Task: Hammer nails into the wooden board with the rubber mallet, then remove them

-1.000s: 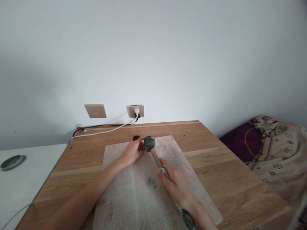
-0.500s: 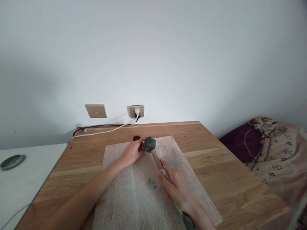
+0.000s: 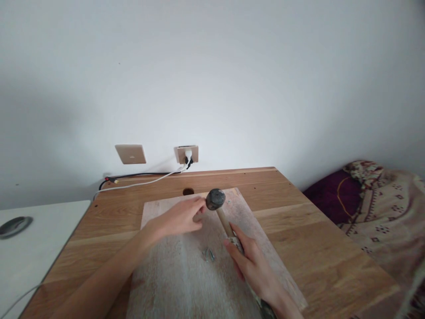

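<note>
My right hand (image 3: 250,261) is wrapped round the handle of a mallet (image 3: 226,221), whose dark round head is raised over the far part of a worn, whitish board (image 3: 172,279). Just left of the mallet head is my left hand (image 3: 181,216), slightly blurred, its fingers bent and the thumb apart from them. Nothing shows in its grasp. On the board between my hands lie a few loose metal nails (image 3: 209,254). Tiny metal bits (image 3: 228,201) show near the board's far right corner, too small to make out.
The board lies on a wooden table (image 3: 299,230) against a white wall. Cables (image 3: 149,180) run along the back edge to a wall socket (image 3: 187,155). A white surface (image 3: 43,248) adjoins on the left; patterned bedding (image 3: 388,221) lies on the right.
The mallet and my right hand have shifted slightly right. My left hand has turned over, its thumb dropping away from the fingers beside the mallet head. The loose nails lie where they were.
</note>
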`<action>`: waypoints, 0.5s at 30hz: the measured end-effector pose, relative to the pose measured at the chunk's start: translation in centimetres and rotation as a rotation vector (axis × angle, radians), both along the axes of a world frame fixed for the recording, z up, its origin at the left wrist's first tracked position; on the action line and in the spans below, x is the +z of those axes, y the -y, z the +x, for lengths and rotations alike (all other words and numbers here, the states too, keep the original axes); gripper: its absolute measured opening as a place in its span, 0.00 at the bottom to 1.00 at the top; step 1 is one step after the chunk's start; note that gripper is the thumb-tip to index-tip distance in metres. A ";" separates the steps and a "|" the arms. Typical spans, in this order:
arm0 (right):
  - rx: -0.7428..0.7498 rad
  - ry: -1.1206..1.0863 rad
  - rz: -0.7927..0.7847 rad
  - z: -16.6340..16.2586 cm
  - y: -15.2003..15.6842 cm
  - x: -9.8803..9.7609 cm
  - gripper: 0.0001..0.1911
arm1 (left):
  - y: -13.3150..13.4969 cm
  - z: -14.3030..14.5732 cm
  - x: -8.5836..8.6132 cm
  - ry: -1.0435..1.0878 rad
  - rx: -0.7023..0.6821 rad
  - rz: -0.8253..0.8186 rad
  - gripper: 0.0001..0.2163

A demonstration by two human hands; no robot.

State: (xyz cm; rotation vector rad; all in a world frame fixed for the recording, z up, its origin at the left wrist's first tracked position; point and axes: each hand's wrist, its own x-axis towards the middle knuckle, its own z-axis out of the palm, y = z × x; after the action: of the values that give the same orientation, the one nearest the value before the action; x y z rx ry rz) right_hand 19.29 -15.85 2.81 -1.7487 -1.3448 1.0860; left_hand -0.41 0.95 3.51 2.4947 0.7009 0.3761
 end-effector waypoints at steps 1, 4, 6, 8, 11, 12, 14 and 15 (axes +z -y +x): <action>-0.018 -0.010 -0.002 0.2 0.1 0.1 0.30 | 0.7 -0.1 0.8 -0.083 -0.097 0.002 0.08; -0.080 -0.013 0.007 0.6 0.3 0.5 0.30 | 2.5 -0.3 2.1 -0.214 -0.258 0.041 0.09; -0.106 0.000 0.029 0.9 0.4 0.7 0.27 | 3.2 -0.2 2.2 -0.225 -0.299 0.062 0.11; -0.106 0.007 0.034 1.1 0.5 0.9 0.25 | 3.5 0.1 2.0 -0.233 -0.326 0.043 0.13; -0.115 0.004 0.033 1.1 0.8 0.8 0.26 | 3.6 0.6 1.7 -0.267 -0.353 -0.010 0.08; -0.121 0.002 0.032 1.1 0.8 0.8 0.27 | 3.7 0.7 1.6 -0.274 -0.349 -0.019 0.07; -0.127 -0.006 0.027 1.0 0.9 0.6 0.28 | 3.6 0.9 1.3 -0.272 -0.326 -0.030 0.06; -0.125 -0.011 0.020 1.0 1.0 0.5 0.27 | 3.5 0.9 1.2 -0.266 -0.306 -0.035 0.06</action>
State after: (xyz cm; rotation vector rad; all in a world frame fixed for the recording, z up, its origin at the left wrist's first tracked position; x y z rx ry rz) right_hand 20.26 -16.85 3.34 -1.7836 -1.2186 1.0087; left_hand 0.47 -2.58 4.69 2.5906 0.4072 -0.0805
